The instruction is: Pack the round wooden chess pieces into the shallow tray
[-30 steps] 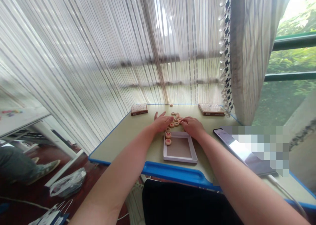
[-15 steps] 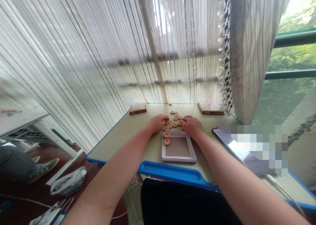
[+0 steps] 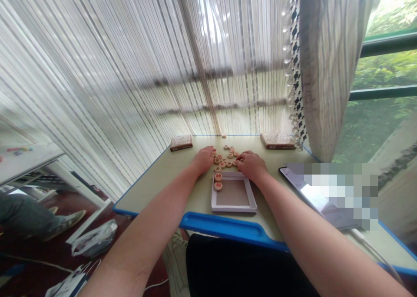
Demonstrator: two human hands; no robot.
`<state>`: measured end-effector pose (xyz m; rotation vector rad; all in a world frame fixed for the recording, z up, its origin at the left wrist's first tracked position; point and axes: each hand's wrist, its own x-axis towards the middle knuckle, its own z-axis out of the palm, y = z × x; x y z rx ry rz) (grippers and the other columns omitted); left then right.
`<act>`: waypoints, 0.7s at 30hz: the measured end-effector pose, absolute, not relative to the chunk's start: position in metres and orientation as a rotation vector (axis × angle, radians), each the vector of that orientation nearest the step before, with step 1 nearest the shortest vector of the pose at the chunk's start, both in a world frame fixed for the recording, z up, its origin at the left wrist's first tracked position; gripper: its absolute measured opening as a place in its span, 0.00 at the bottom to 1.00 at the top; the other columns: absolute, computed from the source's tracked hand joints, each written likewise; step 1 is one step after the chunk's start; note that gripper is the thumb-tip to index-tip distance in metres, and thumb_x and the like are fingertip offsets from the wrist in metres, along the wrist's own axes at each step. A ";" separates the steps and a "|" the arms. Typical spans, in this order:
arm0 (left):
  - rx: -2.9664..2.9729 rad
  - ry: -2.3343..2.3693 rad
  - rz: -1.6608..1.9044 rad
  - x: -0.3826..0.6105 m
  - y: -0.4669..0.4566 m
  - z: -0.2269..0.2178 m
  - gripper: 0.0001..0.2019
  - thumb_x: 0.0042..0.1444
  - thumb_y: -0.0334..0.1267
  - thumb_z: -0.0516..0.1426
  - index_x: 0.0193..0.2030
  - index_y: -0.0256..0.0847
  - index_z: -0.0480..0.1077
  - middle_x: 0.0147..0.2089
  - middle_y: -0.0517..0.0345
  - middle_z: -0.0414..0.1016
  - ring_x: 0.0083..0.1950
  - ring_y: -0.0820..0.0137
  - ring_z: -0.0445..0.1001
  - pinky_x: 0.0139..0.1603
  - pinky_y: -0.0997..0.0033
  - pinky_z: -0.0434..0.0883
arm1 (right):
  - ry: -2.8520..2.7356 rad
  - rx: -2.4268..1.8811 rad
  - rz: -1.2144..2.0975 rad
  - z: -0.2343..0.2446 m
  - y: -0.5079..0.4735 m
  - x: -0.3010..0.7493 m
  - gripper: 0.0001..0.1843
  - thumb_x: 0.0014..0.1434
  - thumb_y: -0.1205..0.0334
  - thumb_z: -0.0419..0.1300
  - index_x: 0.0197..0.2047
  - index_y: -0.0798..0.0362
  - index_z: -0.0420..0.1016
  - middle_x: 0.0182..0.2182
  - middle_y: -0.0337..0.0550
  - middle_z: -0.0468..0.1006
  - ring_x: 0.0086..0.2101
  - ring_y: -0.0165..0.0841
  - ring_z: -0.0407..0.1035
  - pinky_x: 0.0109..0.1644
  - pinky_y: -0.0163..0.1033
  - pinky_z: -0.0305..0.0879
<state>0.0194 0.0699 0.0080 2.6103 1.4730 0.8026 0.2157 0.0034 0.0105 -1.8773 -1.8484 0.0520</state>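
Several round wooden xiangqi pieces (image 3: 223,164) lie loosely clustered on the pale table, beyond a shallow white box tray (image 3: 234,209). Two pieces with red characters, one xiangqi piece (image 3: 218,186) nearest me, are at the tray's left side. My left hand (image 3: 203,159) rests at the left edge of the cluster, fingers apart and stretched toward the pieces, with nothing visibly held. On the cluster's right side, my right hand (image 3: 251,164) has its fingers curled in on a piece; the fingertips partly cover it.
A flat box (image 3: 181,143) lies at the table's back left and another flat box (image 3: 278,141) at the back right. A large tablet-like device (image 3: 312,197) with a white cable is at the right. A blue pencil trough (image 3: 224,227) edges the front. String curtains hang behind.
My left hand has shifted slightly left and away from the pieces, showing more of them. My right hand stays almost in place. The view has moved a little.
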 end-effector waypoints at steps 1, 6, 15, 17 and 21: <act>2.611 1.472 0.784 0.019 0.071 0.007 0.19 0.53 0.31 0.47 0.50 0.34 0.69 0.57 0.50 0.65 0.58 0.69 0.62 0.61 0.69 0.56 | -1.847 -1.878 0.055 0.010 0.004 0.216 0.13 0.52 0.54 0.52 0.35 0.46 0.77 0.44 0.41 0.72 0.43 0.39 0.64 0.45 0.41 0.58; 2.645 1.340 0.691 0.019 0.071 0.006 0.19 0.51 0.28 0.46 0.46 0.41 0.72 0.57 0.57 0.66 0.58 0.69 0.63 0.62 0.69 0.56 | -1.850 -1.870 0.049 0.010 0.005 0.216 0.13 0.52 0.53 0.53 0.36 0.46 0.77 0.43 0.41 0.72 0.43 0.39 0.65 0.45 0.41 0.57; 2.658 1.253 0.683 0.020 0.072 0.004 0.20 0.50 0.27 0.46 0.45 0.43 0.73 0.47 0.61 0.74 0.52 0.72 0.68 0.58 0.70 0.61 | -1.847 -1.856 0.046 0.009 0.004 0.216 0.13 0.52 0.54 0.53 0.36 0.46 0.77 0.44 0.42 0.72 0.43 0.39 0.65 0.45 0.41 0.58; 2.667 1.266 0.695 0.020 0.072 0.005 0.20 0.50 0.26 0.47 0.44 0.43 0.73 0.46 0.62 0.74 0.51 0.72 0.68 0.59 0.70 0.60 | -1.845 -1.854 0.048 0.009 0.005 0.216 0.13 0.52 0.54 0.53 0.36 0.45 0.77 0.44 0.42 0.72 0.43 0.39 0.65 0.46 0.42 0.58; 2.675 1.260 0.727 0.019 0.071 0.006 0.20 0.49 0.26 0.47 0.43 0.41 0.74 0.47 0.59 0.74 0.50 0.72 0.69 0.58 0.71 0.61 | -1.842 -1.843 0.073 0.008 0.006 0.218 0.12 0.51 0.56 0.53 0.35 0.42 0.77 0.43 0.39 0.73 0.43 0.38 0.65 0.46 0.41 0.58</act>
